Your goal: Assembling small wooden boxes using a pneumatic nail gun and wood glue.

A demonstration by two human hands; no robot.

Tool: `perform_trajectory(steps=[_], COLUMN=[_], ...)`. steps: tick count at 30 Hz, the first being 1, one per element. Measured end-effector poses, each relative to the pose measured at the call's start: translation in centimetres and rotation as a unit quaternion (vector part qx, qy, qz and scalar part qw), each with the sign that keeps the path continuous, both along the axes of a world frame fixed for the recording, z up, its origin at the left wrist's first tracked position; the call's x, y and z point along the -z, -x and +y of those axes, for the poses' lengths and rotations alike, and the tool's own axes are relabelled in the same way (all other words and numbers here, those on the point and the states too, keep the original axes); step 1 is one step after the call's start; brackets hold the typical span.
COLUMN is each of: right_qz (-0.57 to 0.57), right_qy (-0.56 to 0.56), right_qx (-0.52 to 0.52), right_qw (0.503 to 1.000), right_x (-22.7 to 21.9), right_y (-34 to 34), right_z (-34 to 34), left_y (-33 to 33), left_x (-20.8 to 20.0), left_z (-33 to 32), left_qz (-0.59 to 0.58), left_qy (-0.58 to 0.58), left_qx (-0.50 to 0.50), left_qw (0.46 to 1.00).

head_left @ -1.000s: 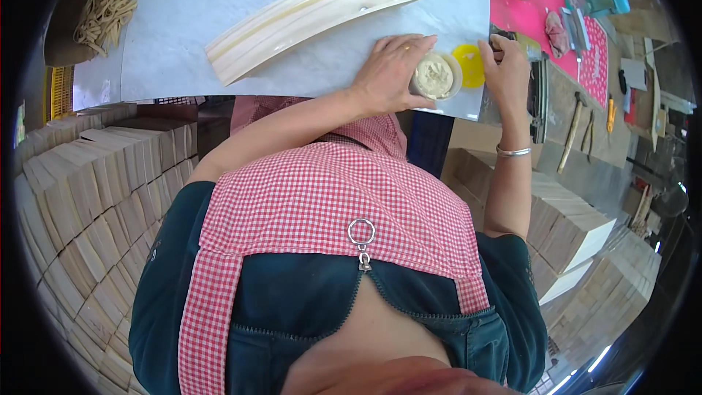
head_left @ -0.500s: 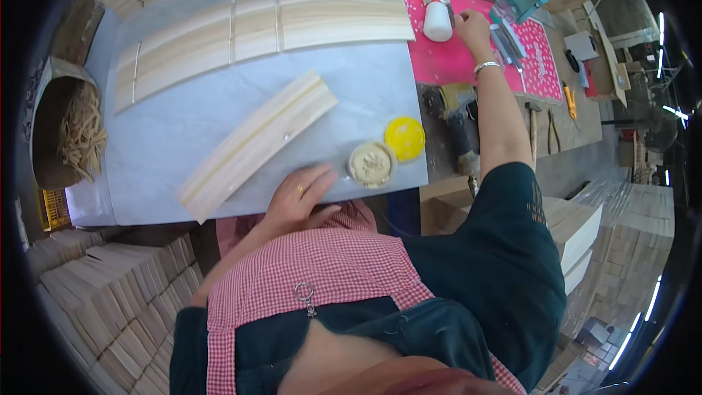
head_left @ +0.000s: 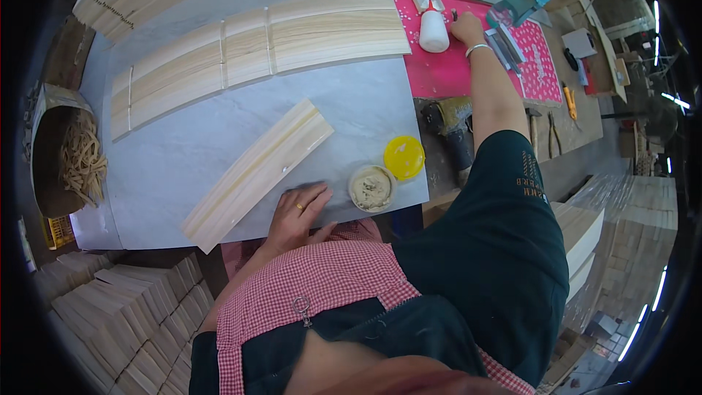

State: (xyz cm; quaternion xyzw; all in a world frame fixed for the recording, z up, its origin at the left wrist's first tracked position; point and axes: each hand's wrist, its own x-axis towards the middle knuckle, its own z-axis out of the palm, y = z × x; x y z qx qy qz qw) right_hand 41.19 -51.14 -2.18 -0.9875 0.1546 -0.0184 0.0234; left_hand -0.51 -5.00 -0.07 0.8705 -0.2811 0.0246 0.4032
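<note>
My left hand rests at the table's near edge, fingers stretched out and holding nothing, beside a pale wooden board lying at a slant. To its right stand an open tub of cream-coloured paste and its yellow lid. My right hand reaches far over the pink mat, its fingers closed together at a small dark object too small to name. Just left of those fingers is a white squeeze bottle with a red tip. Grey metal bars lie close by on the right.
Bound pale boards lie across the table. A teal bottle stands at the far right. A power tool, pliers and an orange-handled cutter lie on the right bench. A bin of wood strips is at left.
The whole view has shifted, so the table and boards sit lower in the picture. My right hand has moved slightly nearer the white squeeze bottle; my left hand stays at the table edge.
</note>
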Motion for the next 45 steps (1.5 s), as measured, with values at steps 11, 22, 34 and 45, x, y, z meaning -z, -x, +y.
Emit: perform_trajectory(steps=[11,22,34,45], right_qz=[0.001,0.018,0.019,0.08], right_qy=[-0.13,-0.171,-0.187,-0.249], right_qx=[-0.031,-0.083,-0.16,-0.169], right_qw=[0.991,0.982,0.969,0.95], right_x=[-1.4,-1.3,-0.5,-0.9], right_y=[3.5,3.8,3.1,1.4], right_z=[-1.9,-2.1,-3.7,-4.6], left_y=[0.0,-0.1,0.1,0.1], left_x=[0.1,-0.3,-0.1,-0.4], left_z=[-0.6,-1.0,-1.3,-1.7], left_qz=[0.005,0.014,0.012,0.019], left_qy=[-0.048,-0.067,-0.074,-0.078], left_qx=[0.0,-0.009,-0.028,-0.036], left_qw=[0.999,0.998,0.997,0.996])
